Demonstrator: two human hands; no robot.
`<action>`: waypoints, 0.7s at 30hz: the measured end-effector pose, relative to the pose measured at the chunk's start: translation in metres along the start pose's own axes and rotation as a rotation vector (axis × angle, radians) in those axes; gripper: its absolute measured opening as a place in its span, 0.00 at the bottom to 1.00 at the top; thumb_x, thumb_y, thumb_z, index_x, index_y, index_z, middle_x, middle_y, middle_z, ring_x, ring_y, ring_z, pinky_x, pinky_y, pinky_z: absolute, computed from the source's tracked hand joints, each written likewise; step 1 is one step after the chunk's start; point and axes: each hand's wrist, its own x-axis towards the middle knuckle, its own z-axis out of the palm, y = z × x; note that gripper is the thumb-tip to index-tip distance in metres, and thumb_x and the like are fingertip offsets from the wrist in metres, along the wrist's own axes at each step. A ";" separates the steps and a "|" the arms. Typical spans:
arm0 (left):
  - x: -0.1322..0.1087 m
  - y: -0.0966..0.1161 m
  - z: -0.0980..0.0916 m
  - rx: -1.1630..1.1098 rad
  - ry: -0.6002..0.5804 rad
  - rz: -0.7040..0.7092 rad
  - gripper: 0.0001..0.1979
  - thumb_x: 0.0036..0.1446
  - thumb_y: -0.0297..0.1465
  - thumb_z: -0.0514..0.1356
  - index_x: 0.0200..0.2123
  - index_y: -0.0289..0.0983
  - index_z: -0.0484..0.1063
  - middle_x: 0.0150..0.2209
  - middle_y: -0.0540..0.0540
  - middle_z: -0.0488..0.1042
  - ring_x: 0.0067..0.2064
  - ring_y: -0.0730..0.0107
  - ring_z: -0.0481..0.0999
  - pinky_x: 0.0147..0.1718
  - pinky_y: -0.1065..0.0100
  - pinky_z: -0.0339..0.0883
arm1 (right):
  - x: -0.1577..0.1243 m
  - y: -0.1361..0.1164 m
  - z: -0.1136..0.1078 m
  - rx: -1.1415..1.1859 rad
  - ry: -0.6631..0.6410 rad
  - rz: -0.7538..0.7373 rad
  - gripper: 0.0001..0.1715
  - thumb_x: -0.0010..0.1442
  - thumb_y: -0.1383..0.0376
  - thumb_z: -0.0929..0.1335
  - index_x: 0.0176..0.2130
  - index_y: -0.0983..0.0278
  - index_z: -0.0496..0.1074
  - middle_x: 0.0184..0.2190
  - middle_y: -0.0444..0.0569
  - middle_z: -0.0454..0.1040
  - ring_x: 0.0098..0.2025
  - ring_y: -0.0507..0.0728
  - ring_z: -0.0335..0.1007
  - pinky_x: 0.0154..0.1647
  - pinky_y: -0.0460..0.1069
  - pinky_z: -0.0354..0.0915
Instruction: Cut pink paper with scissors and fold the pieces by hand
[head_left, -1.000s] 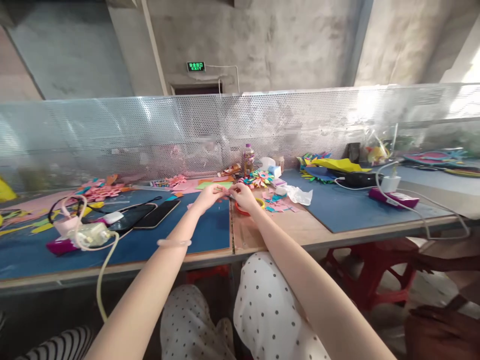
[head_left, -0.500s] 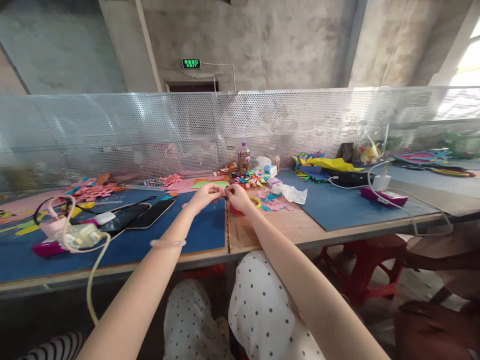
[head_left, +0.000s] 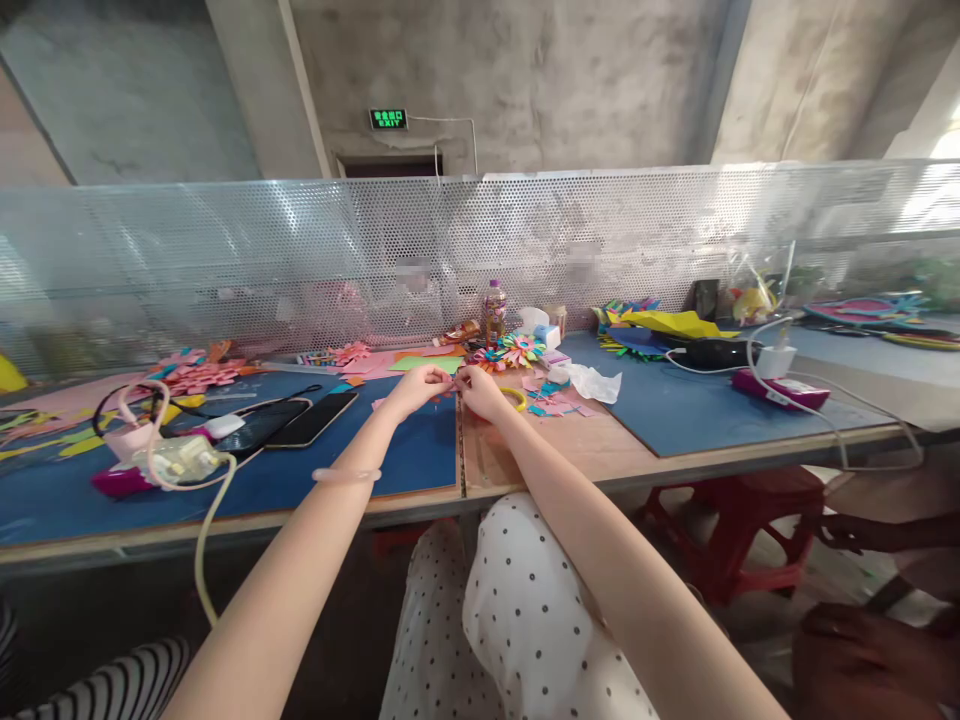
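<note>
My left hand [head_left: 415, 389] and my right hand [head_left: 481, 390] meet fingertip to fingertip above the seam between the blue mat and the brown tabletop. Both are closed in a pinch on a small piece of pink paper [head_left: 454, 386], mostly hidden by the fingers. Just right of my right hand lies a yellow ring [head_left: 516, 398], partly covered by it. Pink and blue paper scraps [head_left: 561, 403] are scattered beyond the ring. Behind my hands are a multicoloured paper flower [head_left: 523, 349] and a green paper sheet [head_left: 427, 364].
A bottle with a purple cap [head_left: 495, 314] stands near the perforated metal screen [head_left: 337, 260]. At left lie a black phone [head_left: 313, 419] and a power strip [head_left: 172, 460] with cables. A crumpled white tissue [head_left: 595, 382] lies at right. Another person's hand [head_left: 844, 533] shows lower right.
The view has shifted slightly, and my left knee has moved in toward the right one. My hands stay together at the same spot, fingers still pinched.
</note>
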 end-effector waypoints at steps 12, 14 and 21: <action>-0.004 0.002 0.001 -0.024 -0.025 -0.010 0.14 0.44 0.37 0.63 0.32 0.34 0.68 0.33 0.43 0.76 0.33 0.66 0.75 0.29 0.69 0.66 | 0.000 0.003 0.003 -0.050 0.005 -0.064 0.06 0.47 0.72 0.63 0.22 0.63 0.63 0.22 0.45 0.67 0.28 0.53 0.63 0.31 0.47 0.58; -0.003 0.000 0.002 -0.011 -0.024 -0.010 0.15 0.44 0.38 0.63 0.32 0.35 0.68 0.32 0.44 0.76 0.32 0.67 0.75 0.28 0.69 0.66 | -0.001 0.003 0.003 -0.055 -0.007 -0.090 0.06 0.48 0.72 0.62 0.22 0.63 0.63 0.22 0.45 0.67 0.28 0.53 0.62 0.30 0.47 0.58; 0.002 -0.009 0.003 0.004 -0.031 -0.021 0.17 0.42 0.39 0.65 0.32 0.34 0.69 0.31 0.44 0.76 0.30 0.69 0.74 0.27 0.70 0.66 | -0.003 0.003 0.002 -0.084 -0.040 -0.084 0.08 0.46 0.75 0.60 0.21 0.63 0.63 0.20 0.45 0.67 0.28 0.54 0.62 0.29 0.47 0.57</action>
